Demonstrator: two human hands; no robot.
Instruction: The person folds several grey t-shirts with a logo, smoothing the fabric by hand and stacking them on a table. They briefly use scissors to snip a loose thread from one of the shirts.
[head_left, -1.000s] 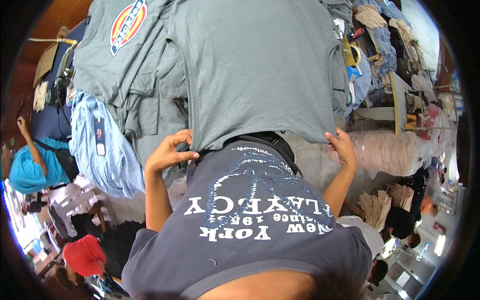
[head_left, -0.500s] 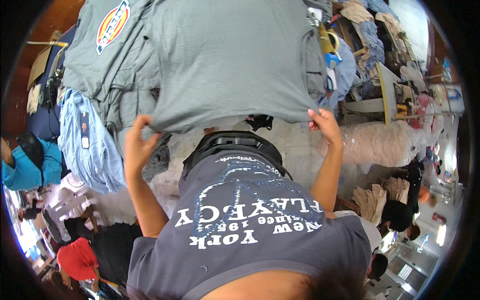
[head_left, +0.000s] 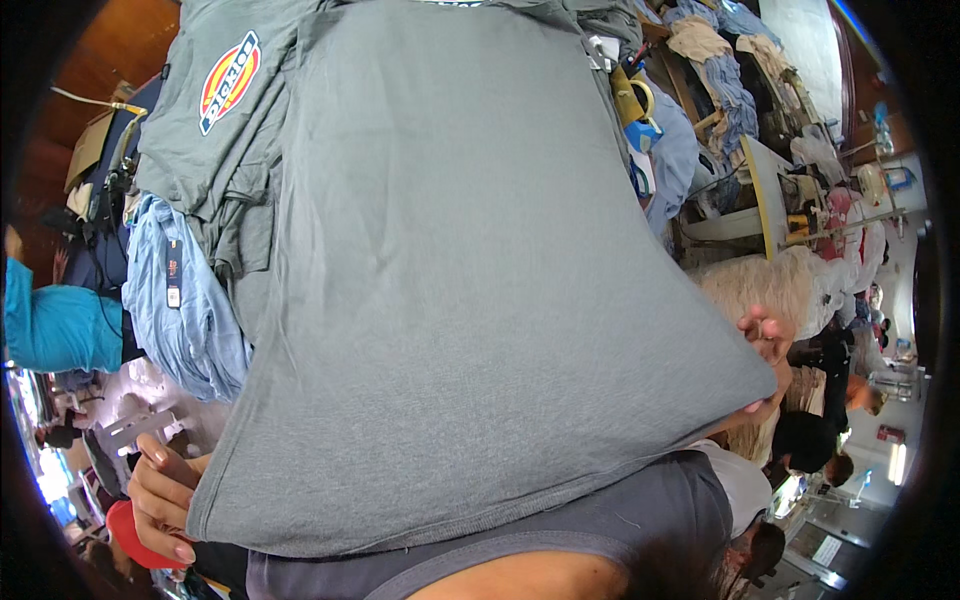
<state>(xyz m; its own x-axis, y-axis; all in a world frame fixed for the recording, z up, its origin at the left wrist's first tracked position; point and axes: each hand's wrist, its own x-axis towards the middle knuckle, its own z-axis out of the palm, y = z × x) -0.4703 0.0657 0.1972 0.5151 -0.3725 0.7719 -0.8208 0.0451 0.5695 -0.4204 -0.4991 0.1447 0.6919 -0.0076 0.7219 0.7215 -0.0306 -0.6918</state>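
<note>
A plain grey T-shirt (head_left: 460, 270) is stretched toward me, its hemmed lower edge raised in front of my chest. By the hem's left corner, my left hand (head_left: 165, 495) has its fingers curled against the cloth edge and seems to pinch it; the thumb's grip is partly hidden. At the opposite corner my right hand (head_left: 770, 350) grips the cloth, which covers part of the palm. The shirt's far end lies on the work surface, on or against more grey cloth.
Left of the shirt lie another grey shirt with a colourful oval logo (head_left: 230, 85) and a light blue garment (head_left: 185, 300) with a dark tag. Yellow tape (head_left: 645, 100) sits at the right edge. A person in a turquoise sleeve (head_left: 70, 325) is at far left. Bundled beige cloth (head_left: 750, 285) stands right.
Both hands have moved apart and toward me, drawing the shirt's hem close. The cloth now covers most of my torso and the gap that was visible before it.
</note>
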